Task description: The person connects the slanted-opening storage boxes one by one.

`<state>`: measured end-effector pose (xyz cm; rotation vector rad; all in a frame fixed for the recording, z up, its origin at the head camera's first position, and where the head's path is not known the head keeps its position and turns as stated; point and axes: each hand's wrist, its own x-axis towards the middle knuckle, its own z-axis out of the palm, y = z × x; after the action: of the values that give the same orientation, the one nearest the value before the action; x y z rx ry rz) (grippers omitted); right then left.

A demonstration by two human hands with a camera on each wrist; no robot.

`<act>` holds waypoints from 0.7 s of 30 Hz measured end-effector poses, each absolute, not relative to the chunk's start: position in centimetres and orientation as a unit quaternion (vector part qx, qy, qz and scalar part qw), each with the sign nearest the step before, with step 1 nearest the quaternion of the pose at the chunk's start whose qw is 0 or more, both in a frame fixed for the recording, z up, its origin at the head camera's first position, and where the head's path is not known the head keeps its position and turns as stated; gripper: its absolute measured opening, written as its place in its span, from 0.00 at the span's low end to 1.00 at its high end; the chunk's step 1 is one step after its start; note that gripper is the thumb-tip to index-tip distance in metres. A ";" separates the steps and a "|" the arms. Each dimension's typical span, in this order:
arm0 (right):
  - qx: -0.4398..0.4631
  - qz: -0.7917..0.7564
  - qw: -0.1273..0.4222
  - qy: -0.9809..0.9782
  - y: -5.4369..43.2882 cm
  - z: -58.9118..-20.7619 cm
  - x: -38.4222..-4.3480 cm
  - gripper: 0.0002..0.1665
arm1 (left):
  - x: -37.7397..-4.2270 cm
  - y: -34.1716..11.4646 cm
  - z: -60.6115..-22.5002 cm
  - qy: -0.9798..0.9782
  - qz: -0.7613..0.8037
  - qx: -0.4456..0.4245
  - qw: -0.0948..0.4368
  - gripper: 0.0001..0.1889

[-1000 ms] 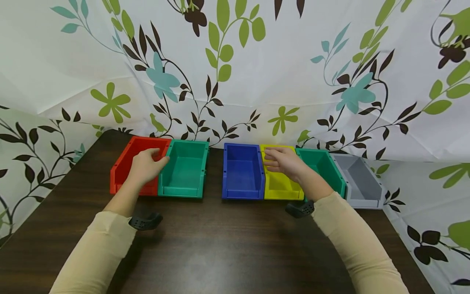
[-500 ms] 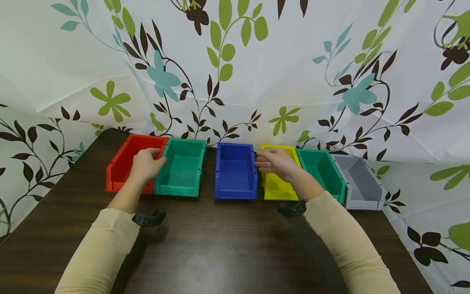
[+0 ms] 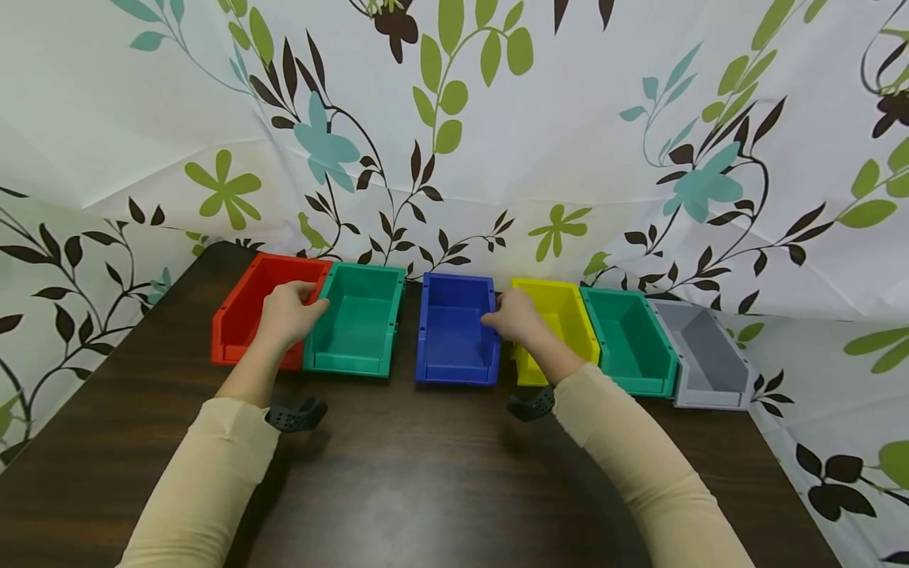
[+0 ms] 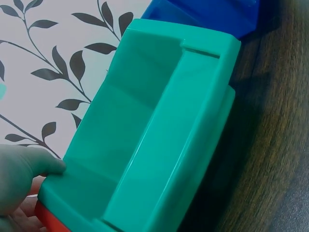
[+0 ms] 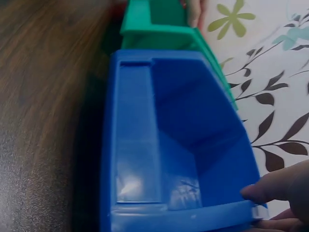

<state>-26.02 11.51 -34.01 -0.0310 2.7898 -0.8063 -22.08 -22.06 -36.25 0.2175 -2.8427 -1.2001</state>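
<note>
The fingers of the right hand pinch the right wall of the blue bin, thumb on its inner side, the others outside; the blue bin thus lies just left of that hand, mid-table, its long axis running away from the person; the right hand is the nearer of the two, and any sideways shift of the blue bin would, I judge, turn on the gap to its left, where a narrow strip of table parts it from the left green bin; their long axes look nearly parallel; the left green bin stands side by side with the red bin, and there the left hand pinches the green one's left wall, thumb inside it, fingers on the red side; whether it grips the red wall too I cannot tell; right of the blue bin, across another gap, come the yellow bin, the right green bin and the grey bin; behind them all hangs a leaf-patterned cloth
</note>
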 end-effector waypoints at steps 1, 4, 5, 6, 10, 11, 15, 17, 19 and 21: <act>-0.014 -0.265 0.111 0.958 11.3 -34.1 -26.0 0.18 | -22.0 -22.1 -36.3 -0.918 -0.389 0.071 0.024 0.27; -0.023 -0.246 0.092 0.965 11.0 -34.3 -26.0 0.11 | -21.9 -22.1 -36.3 -0.915 -0.395 0.075 0.022 0.27; -0.026 -0.244 0.087 0.965 10.9 -34.3 -26.0 0.11 | -21.9 -22.1 -36.3 -0.914 -0.397 0.076 0.022 0.27; -0.030 -0.242 0.081 0.967 10.9 -34.4 -26.0 0.11 | -21.8 -22.1 -36.3 -0.913 -0.400 0.078 0.021 0.27; -0.031 -0.243 0.075 0.967 10.8 -34.6 -26.0 0.20 | -21.9 -22.2 -36.4 -0.908 -0.410 0.084 0.016 0.27; -0.030 -0.247 0.076 0.966 10.8 -34.6 -26.1 0.23 | -21.9 -22.2 -36.5 -0.907 -0.411 0.086 0.015 0.28; -0.026 -0.288 0.081 0.954 10.7 -34.8 -26.2 0.29 | -22.0 -22.3 -36.6 -0.905 -0.416 0.089 0.015 0.27; -0.022 -0.317 0.081 0.945 10.7 -34.9 -26.2 0.29 | -22.0 -22.3 -36.7 -0.904 -0.418 0.090 0.017 0.27; -0.016 -0.349 0.082 0.934 10.7 -35.0 -26.2 0.29 | -22.0 -22.4 -36.7 -0.903 -0.420 0.091 0.017 0.27; -0.011 -0.375 0.082 0.923 10.7 -35.1 -26.2 0.30 | -22.0 -22.5 -36.7 -0.902 -0.422 0.092 0.015 0.27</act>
<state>-26.18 10.68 -35.10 -0.0316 2.7578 -1.1214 -22.01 -22.46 -36.68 0.2858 -2.8061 -1.3118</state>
